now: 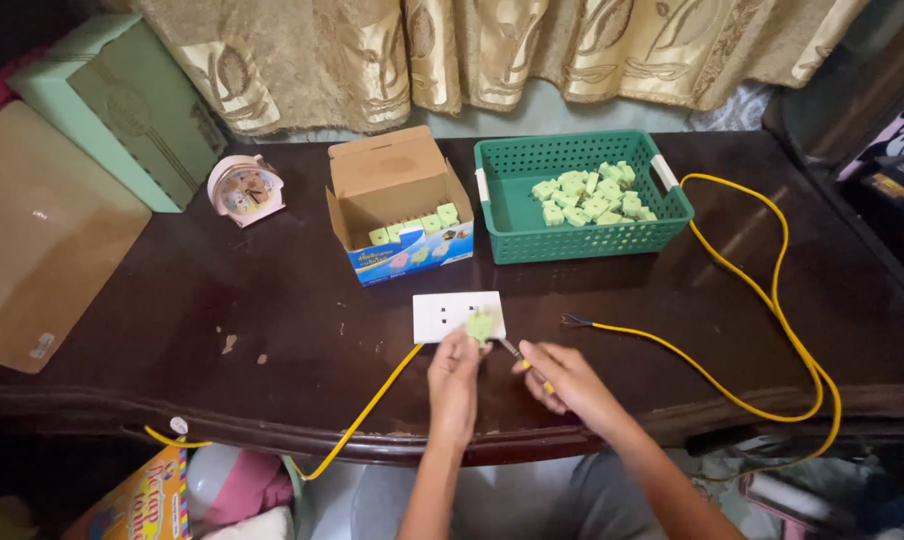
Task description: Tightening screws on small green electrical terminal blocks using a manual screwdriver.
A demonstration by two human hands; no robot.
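Observation:
My left hand (454,378) pinches a small light-green plug adapter (481,326) and holds it against the white socket plate (442,315) lying on the dark wooden table (272,320). My right hand (564,382) grips a thin screwdriver (517,354) with a yellow handle, its tip pointing at the green adapter. A yellow wire (372,400) runs from under the plate toward the table's front edge.
A green plastic basket (512,215) holds several green adapters (592,195). An open cardboard box (397,195) holds a row of them. A second yellow wire (772,300) loops at the right. A pink clock (244,188), a green box (112,100) and a brown board (42,230) sit at left.

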